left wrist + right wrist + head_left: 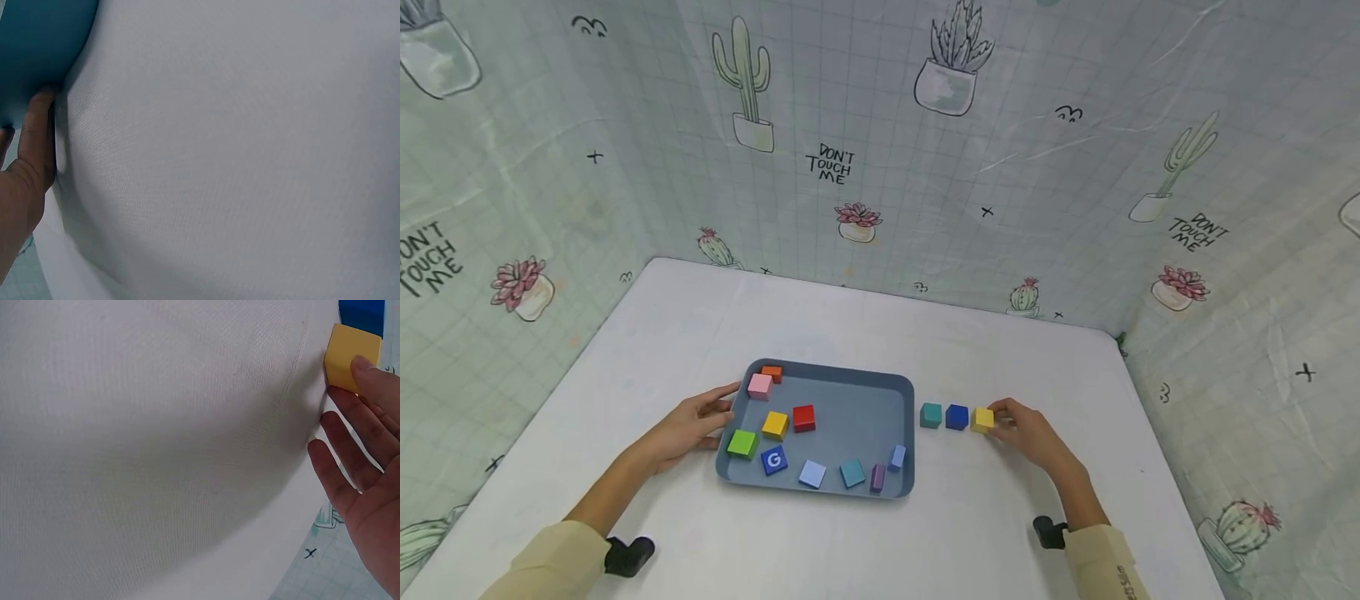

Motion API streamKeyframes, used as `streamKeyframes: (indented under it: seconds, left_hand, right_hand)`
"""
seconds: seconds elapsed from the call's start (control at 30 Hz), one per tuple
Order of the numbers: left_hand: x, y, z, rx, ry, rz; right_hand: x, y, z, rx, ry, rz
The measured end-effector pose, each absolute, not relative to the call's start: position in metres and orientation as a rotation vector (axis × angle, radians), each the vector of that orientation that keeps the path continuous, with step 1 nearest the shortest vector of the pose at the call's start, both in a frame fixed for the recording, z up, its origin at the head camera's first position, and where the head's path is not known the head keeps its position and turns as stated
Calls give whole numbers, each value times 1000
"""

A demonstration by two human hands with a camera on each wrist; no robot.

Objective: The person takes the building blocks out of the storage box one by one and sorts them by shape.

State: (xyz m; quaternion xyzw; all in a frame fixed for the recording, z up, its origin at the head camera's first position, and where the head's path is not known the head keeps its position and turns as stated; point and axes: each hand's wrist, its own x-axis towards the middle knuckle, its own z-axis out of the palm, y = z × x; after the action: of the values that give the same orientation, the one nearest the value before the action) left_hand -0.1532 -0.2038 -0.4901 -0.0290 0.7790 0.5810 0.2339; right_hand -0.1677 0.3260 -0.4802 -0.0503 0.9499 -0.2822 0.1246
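A leftward slip of the right hand (1028,431), which pinches the yellow cube (981,420) on the desk (820,546), could skew the blue cube (957,417) beside it, while the left hand (687,429) rests relaxed against the tray (857,417).

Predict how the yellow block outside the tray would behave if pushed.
The yellow block would probably slide rather than roll, given its flat faces. It looks stiff, its edges being straight. Pushed leftward, it would likely bump the neighbouring blue block.
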Motion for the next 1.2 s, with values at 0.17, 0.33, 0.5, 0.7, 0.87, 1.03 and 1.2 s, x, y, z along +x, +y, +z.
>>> streamKeyframes:
  seconds: [0.17, 0.33, 0.5, 0.7, 0.87, 1.03, 1.2]
  left_hand:
    - [-153, -204, -490, -81, 2138, 1594]
    - [-153, -204, -490, -84, 2130, 1597]
    - [-153, -204, -491, -74, 2126, 1606]
    - [-154, -205, -492, -73, 2131, 1601]
    - [-154, -205, -493, -73, 2134, 1602]
    - [-154, -205, -493, -66, 2144, 1600]
    - [-153, -205, -493, -63, 2151, 1598]
  right_hand:
    - [-168, 327, -481, -149, 2757, -832]
    - [-169, 328, -484, -141, 2748, -832]
    - [-169, 327, -482, -140, 2743, -831]
    - [-168, 327, -475, -149, 2764, -819]
    - [-168, 326, -471, -138, 2801, -846]
    - [-170, 322, -471, -159, 2835, -874]
    - [-170, 313, -467, -188, 2817, -951]
